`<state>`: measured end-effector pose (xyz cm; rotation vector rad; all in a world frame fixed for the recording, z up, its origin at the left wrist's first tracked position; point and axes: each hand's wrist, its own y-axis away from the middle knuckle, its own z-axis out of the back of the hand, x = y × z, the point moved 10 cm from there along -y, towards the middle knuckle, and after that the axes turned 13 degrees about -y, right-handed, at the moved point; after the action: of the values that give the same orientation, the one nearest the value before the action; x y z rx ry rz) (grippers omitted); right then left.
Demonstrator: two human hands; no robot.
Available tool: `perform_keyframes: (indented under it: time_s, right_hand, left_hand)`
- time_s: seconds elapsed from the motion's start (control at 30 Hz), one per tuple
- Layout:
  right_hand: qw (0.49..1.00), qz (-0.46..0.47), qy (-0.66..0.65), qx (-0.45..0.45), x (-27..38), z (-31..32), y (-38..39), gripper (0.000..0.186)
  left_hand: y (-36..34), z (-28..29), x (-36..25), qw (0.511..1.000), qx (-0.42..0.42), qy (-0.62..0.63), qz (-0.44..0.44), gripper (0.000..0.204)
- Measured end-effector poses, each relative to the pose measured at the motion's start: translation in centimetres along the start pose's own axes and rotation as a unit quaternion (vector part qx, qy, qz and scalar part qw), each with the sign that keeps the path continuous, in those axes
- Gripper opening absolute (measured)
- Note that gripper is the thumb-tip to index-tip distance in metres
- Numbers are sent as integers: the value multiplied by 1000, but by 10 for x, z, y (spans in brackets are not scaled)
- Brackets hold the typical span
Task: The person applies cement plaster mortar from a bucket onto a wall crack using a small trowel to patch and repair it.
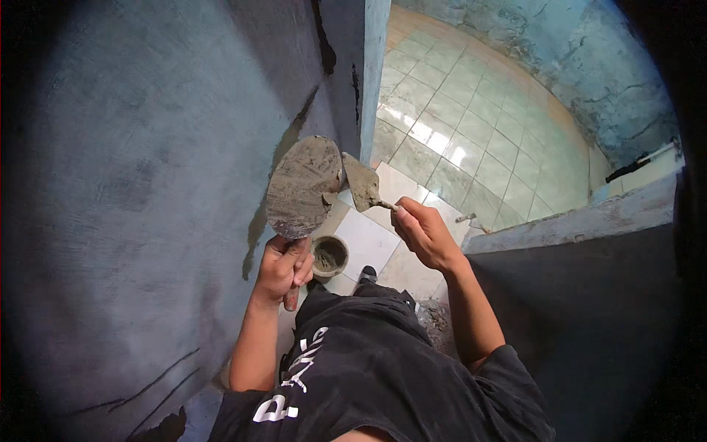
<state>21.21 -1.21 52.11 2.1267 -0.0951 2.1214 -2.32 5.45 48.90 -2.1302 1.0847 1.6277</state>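
Note:
My left hand [283, 267] is closed round the handle of a rounded, mortar-smeared hawk board [302, 188], held up beside the grey wall. A pointing trowel [362, 184] is in my right hand [426, 232], its fingers wrapped round the handle. Grey mortar coats the trowel's blade, which lies close to the board's right edge; whether they touch I cannot tell. A small lump of mortar clings to the board's right side. Below the board, on the floor, stands a round bucket [329, 255] with grey mortar inside.
Close on my left rises a grey wall [147, 184] with a damp, darker strip and cracks. A low wall [574, 221] stands to the right. Ahead, past the wall's edge, lies a shiny tiled floor [449, 125]. Rubble [436, 324] sits by my feet.

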Motion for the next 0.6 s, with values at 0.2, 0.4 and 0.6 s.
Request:
perform_keyframes:
  time_s: [0.2,0.4,0.6]
  right_hand:
    - [998,28,-64,-6,3,-16,2,22]
    - [987,100,-107,-59,10,-19,-10,20]
    - [979,164,-84,-81,14,-21,-20,17]
  left_hand:
    - [7,-8,-8,1000,-20,13,-7,19]
    - [9,-29,-19,1000,-8,23,-8,20]
    - [11,-52,-24,999,-26,23,17,21]
